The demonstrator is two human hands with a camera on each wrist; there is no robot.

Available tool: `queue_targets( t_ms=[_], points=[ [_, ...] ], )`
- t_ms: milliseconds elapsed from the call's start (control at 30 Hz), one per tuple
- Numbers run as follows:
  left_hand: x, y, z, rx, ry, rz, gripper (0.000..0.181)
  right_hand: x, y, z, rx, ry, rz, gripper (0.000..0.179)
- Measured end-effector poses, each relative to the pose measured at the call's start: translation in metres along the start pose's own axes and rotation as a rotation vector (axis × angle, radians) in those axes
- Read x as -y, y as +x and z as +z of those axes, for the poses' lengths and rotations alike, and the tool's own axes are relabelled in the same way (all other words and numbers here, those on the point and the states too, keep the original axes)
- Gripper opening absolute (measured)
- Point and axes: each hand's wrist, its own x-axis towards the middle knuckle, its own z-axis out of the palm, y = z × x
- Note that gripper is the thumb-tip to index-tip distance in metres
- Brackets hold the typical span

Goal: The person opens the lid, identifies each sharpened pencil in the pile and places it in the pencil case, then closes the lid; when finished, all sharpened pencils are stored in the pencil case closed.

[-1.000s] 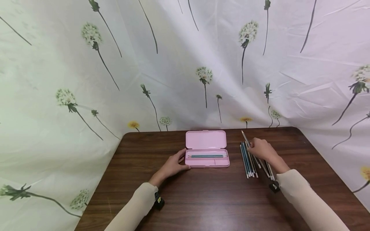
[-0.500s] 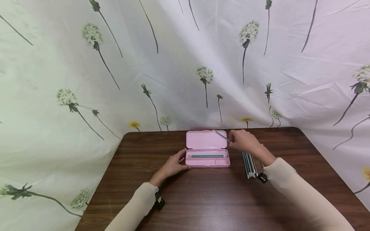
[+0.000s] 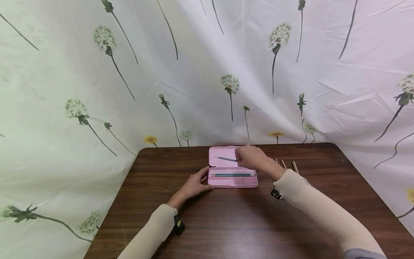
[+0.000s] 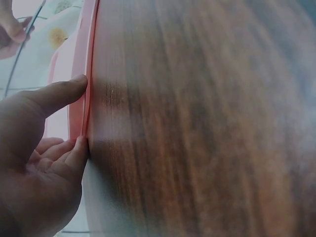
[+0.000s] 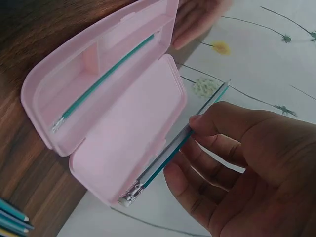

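Note:
A pink pencil case [image 3: 220, 182] lies on the table with its lid [image 3: 217, 152] folded back. Inside its long compartment is a teal pencil [image 5: 106, 81] with a white eraser. My left hand [image 3: 193, 185] grips the left end of the case, thumb [image 4: 64, 96] at the front corner and fingers around the side. With thumb and fingertips, my right hand [image 3: 253, 158] pinches a silver-and-teal pencil [image 5: 168, 154] above the lid, its point to the left in the head view. The eraser end of that pencil is hidden there but shows in the right wrist view.
Several more pencils [image 3: 295, 167] lie on the brown wooden table [image 3: 233, 223] to the right, mostly covered by the right forearm in the head view. A white curtain [image 3: 194, 90] printed with dandelions hangs just behind the table's back edge.
My right hand has lifted a pencil from the pile and carried it left to above the lid, turning it nearly level. The left hand has stayed on the case.

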Motion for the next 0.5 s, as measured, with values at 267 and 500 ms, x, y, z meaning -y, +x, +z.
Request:
queue_targets(
  t_ms=[267,500],
  points=[
    [0.000,0.000,-0.001,0.012,-0.024,0.010,0.090,0.010,0.015,0.016,0.045,-0.048,-0.076,0.016],
    [-0.001,0.000,-0.001,0.009,-0.031,0.013,0.090,0.006,0.025,0.042,0.110,-0.022,-0.002,0.013]
  ],
)
